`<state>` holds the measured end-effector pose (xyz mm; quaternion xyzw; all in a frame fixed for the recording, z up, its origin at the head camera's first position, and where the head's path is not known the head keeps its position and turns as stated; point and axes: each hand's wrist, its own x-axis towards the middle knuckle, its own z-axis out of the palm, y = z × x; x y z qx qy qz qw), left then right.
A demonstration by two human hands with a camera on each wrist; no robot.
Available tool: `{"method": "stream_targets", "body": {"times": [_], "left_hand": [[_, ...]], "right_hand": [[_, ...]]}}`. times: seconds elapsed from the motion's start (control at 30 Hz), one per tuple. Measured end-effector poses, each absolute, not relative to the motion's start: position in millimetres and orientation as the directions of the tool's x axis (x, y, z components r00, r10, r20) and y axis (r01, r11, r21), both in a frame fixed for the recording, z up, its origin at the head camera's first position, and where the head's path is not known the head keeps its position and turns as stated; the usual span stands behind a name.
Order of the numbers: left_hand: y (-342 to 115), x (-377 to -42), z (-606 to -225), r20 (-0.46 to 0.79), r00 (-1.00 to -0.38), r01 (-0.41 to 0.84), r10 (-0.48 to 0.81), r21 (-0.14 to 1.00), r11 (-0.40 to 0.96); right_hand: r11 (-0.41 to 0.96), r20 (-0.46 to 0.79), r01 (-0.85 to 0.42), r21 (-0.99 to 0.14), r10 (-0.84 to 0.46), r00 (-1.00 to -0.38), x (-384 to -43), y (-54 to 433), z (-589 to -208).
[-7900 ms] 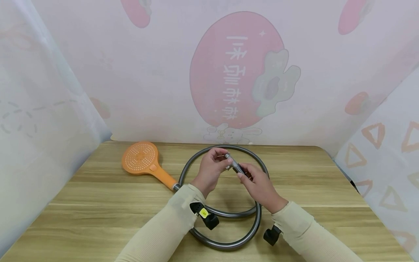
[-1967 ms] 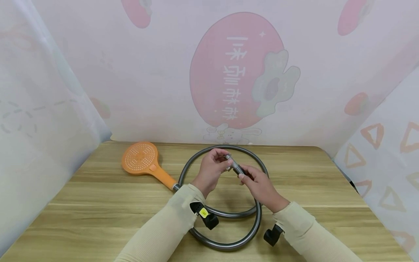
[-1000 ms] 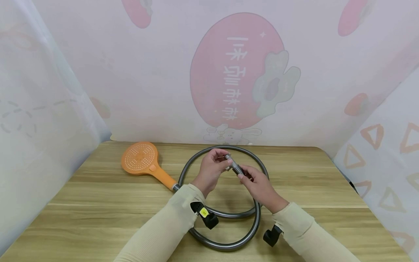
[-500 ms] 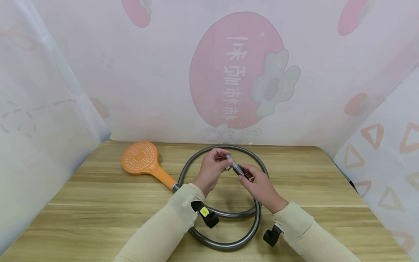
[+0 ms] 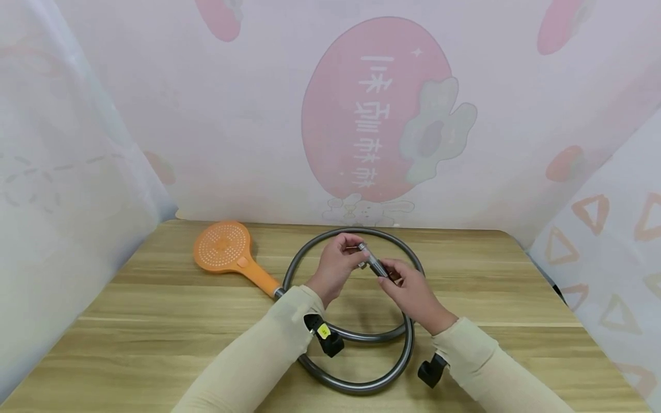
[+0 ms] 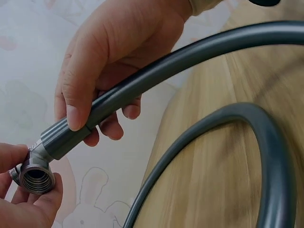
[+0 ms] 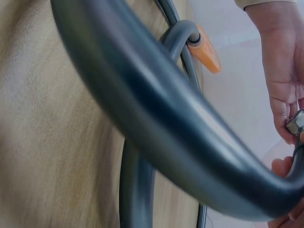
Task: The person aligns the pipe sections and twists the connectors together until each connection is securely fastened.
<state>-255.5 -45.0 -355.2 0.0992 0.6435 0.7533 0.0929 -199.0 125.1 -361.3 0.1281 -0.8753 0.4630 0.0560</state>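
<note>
In the head view my left hand [image 5: 335, 267] pinches a small metal threaded fitting [image 6: 42, 155] between thumb and fingers. The left wrist view shows its round opening with inner threads facing the camera. My right hand [image 5: 415, 295] grips the ribbed end collar [image 6: 64, 138] of a dark grey shower hose [image 5: 361, 388]. Collar and fitting meet end to end, tilted, held above the table. From there the hose curves down and lies in loops. An orange shower head [image 5: 222, 248] is joined to its other end. The right wrist view shows the fitting at the right edge, partly hidden by fingers.
The hose loops lie on a wood-grain table [image 5: 155, 344] under both forearms. Black wrist cameras [image 5: 432, 370] hang close over the table. Pale printed cloth [image 5: 232, 143] stands behind the table and on both sides.
Both hands keep their hold on the fitting and hose end. The right fingers have shifted slightly on the collar. Shower head and hose loops lie as before; the head view has moved a little.
</note>
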Motion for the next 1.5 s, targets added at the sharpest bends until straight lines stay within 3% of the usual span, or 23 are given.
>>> {"method": "stream_targets", "body": {"times": [0.57, 1.5], "left_hand": [[-35, -259, -355, 0.044, -0.960, 0.025, 0.277, 0.997, -0.072], [-18, -268, -363, -0.016, -0.955, -0.014, 0.296, 1.000, 0.008]], "right_hand": [[0.556, 0.176, -0.225, -0.800, -0.140, -0.974, -202, 133, -365], [0.633, 0.156, -0.178, -0.753, -0.091, -0.984, -204, 141, -370]]}}
